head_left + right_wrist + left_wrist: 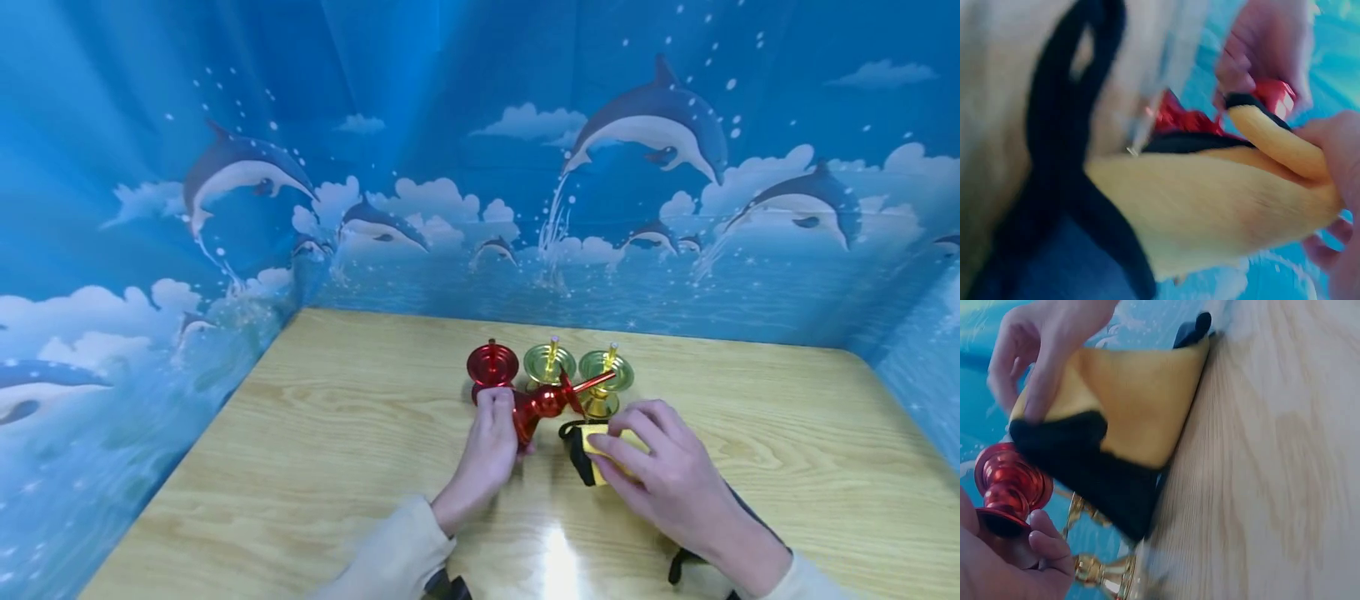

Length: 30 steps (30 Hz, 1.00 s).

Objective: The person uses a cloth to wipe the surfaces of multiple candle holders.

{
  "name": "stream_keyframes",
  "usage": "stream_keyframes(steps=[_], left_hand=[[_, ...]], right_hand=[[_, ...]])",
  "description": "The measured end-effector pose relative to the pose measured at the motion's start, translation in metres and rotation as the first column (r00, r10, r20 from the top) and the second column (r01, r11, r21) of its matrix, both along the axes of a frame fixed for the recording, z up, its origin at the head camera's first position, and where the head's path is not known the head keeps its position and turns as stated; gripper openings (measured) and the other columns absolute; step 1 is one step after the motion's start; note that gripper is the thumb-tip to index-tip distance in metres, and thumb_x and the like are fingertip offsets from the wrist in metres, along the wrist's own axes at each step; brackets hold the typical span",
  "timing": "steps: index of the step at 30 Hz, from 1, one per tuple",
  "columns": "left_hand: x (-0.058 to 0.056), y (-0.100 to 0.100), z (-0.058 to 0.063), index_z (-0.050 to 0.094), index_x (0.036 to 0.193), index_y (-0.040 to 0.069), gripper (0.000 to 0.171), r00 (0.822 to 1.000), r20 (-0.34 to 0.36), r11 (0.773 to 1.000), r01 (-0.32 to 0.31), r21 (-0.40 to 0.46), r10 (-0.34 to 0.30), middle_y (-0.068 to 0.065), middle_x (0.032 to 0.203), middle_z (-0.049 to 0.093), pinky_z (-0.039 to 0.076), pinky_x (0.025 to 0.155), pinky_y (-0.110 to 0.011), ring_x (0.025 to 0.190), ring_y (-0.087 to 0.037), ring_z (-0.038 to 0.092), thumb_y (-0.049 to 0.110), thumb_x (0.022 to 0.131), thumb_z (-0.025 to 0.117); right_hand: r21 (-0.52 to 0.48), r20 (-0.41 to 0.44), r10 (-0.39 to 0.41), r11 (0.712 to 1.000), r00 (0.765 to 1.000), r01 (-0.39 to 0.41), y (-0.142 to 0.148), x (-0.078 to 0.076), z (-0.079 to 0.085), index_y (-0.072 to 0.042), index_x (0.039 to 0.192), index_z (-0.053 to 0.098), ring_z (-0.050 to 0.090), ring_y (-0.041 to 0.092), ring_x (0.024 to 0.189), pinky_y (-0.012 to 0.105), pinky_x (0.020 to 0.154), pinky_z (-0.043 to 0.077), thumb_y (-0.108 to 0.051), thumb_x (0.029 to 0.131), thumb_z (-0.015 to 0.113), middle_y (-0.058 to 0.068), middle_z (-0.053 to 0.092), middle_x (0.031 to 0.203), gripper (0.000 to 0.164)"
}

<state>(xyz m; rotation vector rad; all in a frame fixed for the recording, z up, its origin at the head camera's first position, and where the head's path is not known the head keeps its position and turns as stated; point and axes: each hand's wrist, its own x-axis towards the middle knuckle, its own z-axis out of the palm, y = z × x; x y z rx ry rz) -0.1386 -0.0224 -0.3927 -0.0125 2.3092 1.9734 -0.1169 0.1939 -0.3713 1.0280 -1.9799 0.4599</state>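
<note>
In the head view my left hand [486,450] grips a shiny red candlestick [551,402] by its wide base, tilted so its thin tip points right and up. My right hand [663,471] pinches a folded yellow cloth [600,435] with black edging, just right of and below the candlestick. The left wrist view shows the yellow cloth [1141,400] spread wide, its black border [1110,481] hanging near the red candlestick [1010,481]. Seen from the right wrist, the cloth [1222,206] partly hides the red metal [1185,119]; contact between them cannot be told.
Behind my hands stand another red candlestick [492,365] and two gold ones [550,363], [600,404] in a row. The wooden table [337,400] meets a blue dolphin-print curtain [450,167] at its back and sides. A black strap [678,567] lies by my right wrist.
</note>
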Motion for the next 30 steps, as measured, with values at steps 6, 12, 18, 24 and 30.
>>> stream_keyframes(steps=[6, 12, 18, 24, 30], left_hand=[[0.005, 0.014, -0.002, 0.046, 0.125, 0.006, 0.036, 0.997, -0.078, 0.998, -0.008, -0.066, 0.003, -0.014, 0.102, 0.062, 0.055, 0.078, -0.040, 0.092, -0.025, 0.065, 0.037, 0.112, 0.033], [0.006, 0.016, -0.001, 0.045, 0.125, 0.006, 0.038, 0.999, -0.035, 1.000, 0.004, 0.003, -0.004, -0.015, 0.102, 0.061, 0.057, 0.065, -0.032, 0.072, -0.019, 0.063, 0.039, 0.112, 0.033], [0.007, 0.017, 0.002, 0.045, 0.126, 0.008, 0.037, 1.000, -0.018, 1.000, 0.020, 0.016, -0.020, -0.013, 0.096, 0.062, 0.056, 0.062, -0.032, 0.063, -0.017, 0.062, 0.040, 0.112, 0.033], [0.007, 0.016, 0.001, 0.045, 0.126, 0.008, 0.040, 1.000, 0.003, 1.000, 0.007, 0.009, -0.007, -0.011, 0.089, 0.063, 0.052, 0.059, -0.028, 0.061, -0.016, 0.061, 0.043, 0.112, 0.032], [0.008, 0.015, 0.004, 0.045, 0.126, 0.010, 0.038, 0.999, -0.003, 0.999, 0.045, 0.019, -0.045, -0.009, 0.083, 0.062, 0.051, 0.058, -0.028, 0.060, -0.014, 0.059, 0.042, 0.112, 0.031]], right_hand=[[0.001, -0.108, -0.026, 1.000, 0.994, 0.027, -0.022, 0.001, -0.008, -0.012, 0.088, 0.078, 0.062, 0.030, 0.088, 0.044, 0.077, 0.049, -0.029, 0.107, 0.051, 0.006, 0.068, 0.087, 0.037], [0.059, -0.145, -0.078, 0.994, 0.986, 0.087, -0.028, -0.002, -0.014, -0.010, 0.088, 0.076, 0.064, 0.032, 0.087, 0.046, 0.070, 0.048, -0.023, 0.108, 0.048, 0.007, 0.071, 0.089, 0.036], [0.104, -0.196, -0.101, 0.987, 0.975, 0.123, -0.029, -0.002, -0.020, -0.009, 0.086, 0.074, 0.060, 0.030, 0.086, 0.046, 0.070, 0.044, -0.020, 0.108, 0.045, 0.005, 0.068, 0.089, 0.038], [0.061, -0.238, -0.097, 0.992, 0.966, 0.115, -0.032, -0.002, -0.018, -0.008, 0.087, 0.074, 0.060, 0.032, 0.084, 0.047, 0.068, 0.044, -0.019, 0.106, 0.050, 0.008, 0.068, 0.089, 0.032], [0.097, -0.221, -0.102, 0.987, 0.970, 0.126, -0.032, 0.001, -0.018, -0.008, 0.085, 0.074, 0.059, 0.030, 0.088, 0.046, 0.071, 0.044, -0.019, 0.109, 0.044, 0.008, 0.069, 0.092, 0.040]])
